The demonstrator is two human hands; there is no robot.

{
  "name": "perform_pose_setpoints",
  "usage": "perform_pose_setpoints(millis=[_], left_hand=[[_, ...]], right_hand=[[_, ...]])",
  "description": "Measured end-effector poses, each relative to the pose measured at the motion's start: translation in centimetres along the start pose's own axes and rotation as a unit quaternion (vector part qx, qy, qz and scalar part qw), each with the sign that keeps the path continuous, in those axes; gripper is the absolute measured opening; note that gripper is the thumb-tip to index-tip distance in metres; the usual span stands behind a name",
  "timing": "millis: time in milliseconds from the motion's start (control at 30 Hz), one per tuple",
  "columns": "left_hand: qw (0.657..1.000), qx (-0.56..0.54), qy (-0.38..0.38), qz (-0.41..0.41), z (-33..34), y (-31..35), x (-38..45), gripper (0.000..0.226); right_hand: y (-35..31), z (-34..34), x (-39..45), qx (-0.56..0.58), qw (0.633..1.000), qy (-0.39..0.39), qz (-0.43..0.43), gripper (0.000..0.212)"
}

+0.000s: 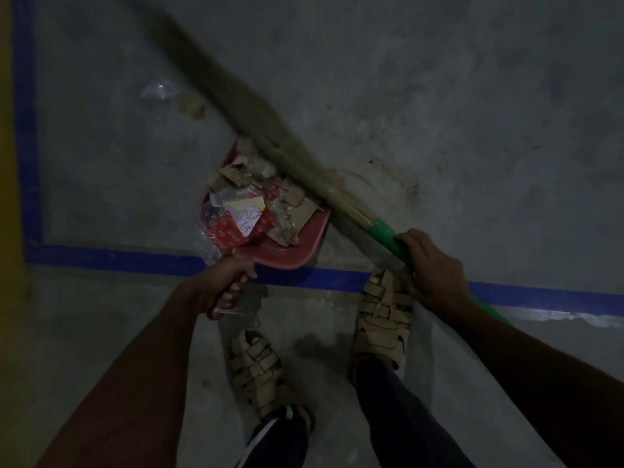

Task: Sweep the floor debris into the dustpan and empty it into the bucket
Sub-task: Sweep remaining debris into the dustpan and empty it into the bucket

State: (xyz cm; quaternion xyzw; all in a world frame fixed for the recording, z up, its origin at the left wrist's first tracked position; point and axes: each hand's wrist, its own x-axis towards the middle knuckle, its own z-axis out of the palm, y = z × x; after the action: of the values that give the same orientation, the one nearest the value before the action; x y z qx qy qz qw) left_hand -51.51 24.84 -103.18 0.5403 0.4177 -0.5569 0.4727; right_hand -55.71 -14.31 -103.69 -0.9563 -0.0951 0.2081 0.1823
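The concrete floor [439, 96] is crossed by a blue tape line [135, 260], with open room beyond it and to the right. A long grass broom [256, 130] is laid diagonally across the pan's far right side, apparently to draw debris inward; its green handle is gripped by the right hand [430, 268]. The red dustpan [290, 244] is held low at the tape line, its handle enclosed by the left hand [226, 285], so litter can be pushed in. Cardboard scraps and wrappers [256, 207] are heaped inside. A clear plastic scrap [158, 91] and a brown crumb [191, 106] are left unswept beyond. No bucket is seen.
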Motion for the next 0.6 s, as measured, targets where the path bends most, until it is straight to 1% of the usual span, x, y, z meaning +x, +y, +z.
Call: perform_pose_setpoints(millis=[33, 100, 233, 300, 400, 600], left_hand=[[1.0, 0.001, -0.004, -0.001, -0.2, 0.0, 0.0, 0.036], [1.0, -0.009, -0.012, -0.006, -0.5, -0.2, 0.1, 0.038], [0.999, -0.051, -0.014, -0.005, -0.6, -1.1, -0.1, 0.037], [0.997, -0.079, -0.025, -0.007, -0.5, -1.5, -0.7, 0.038], [0.989, -0.144, -0.045, -0.008, -0.5, -2.9, -1.6, 0.042], [0.971, -0.236, -0.04, -0.008, -2.0, -7.2, -3.4, 0.041]], right_hand=[[-0.2, 0.0, 0.1, -0.007, 1.0, -0.004, -0.02, 0.052], [-0.7, -0.1, 0.3, -0.014, 0.999, -0.009, -0.045, 0.054], [-2.2, -0.2, 1.2, 0.006, 0.998, 0.011, -0.058, 0.054], [-3.2, -0.4, 1.9, 0.02, 0.998, 0.035, -0.051, 0.053], [-4.7, -0.5, 3.3, 0.034, 0.997, 0.064, -0.025, 0.058], [-7.8, -1.0, 7.2, 0.025, 0.997, 0.069, -0.021, 0.063]])
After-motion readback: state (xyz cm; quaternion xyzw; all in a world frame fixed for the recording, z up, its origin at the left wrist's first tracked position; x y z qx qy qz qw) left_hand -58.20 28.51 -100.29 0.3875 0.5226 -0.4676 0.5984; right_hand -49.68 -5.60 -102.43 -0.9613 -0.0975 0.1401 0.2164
